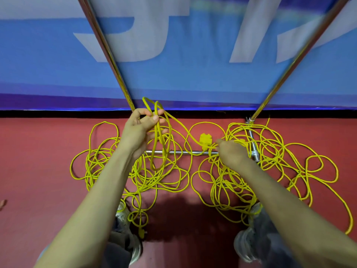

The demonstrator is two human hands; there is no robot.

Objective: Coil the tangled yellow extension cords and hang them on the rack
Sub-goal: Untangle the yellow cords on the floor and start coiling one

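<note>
Tangled yellow extension cords point(274, 151) lie spread over the red floor around the foot of a metal rack point(185, 152). My left hand point(142, 128) is raised and holds a few long cord loops point(160, 144) that hang down from its fingers. From those loops one strand runs down to the right, past a yellow socket block point(205, 141). My right hand point(230, 151) is lower, at the floor, and pinches the cord just right of that block. A yellow plug point(142, 232) lies near my left foot.
The rack's two shiny uprights point(108, 53) rise steeply to the upper left and upper right. A blue banner point(193, 74) with white letters stands behind it. My shoes point(249, 246) stand on the red floor among the cords.
</note>
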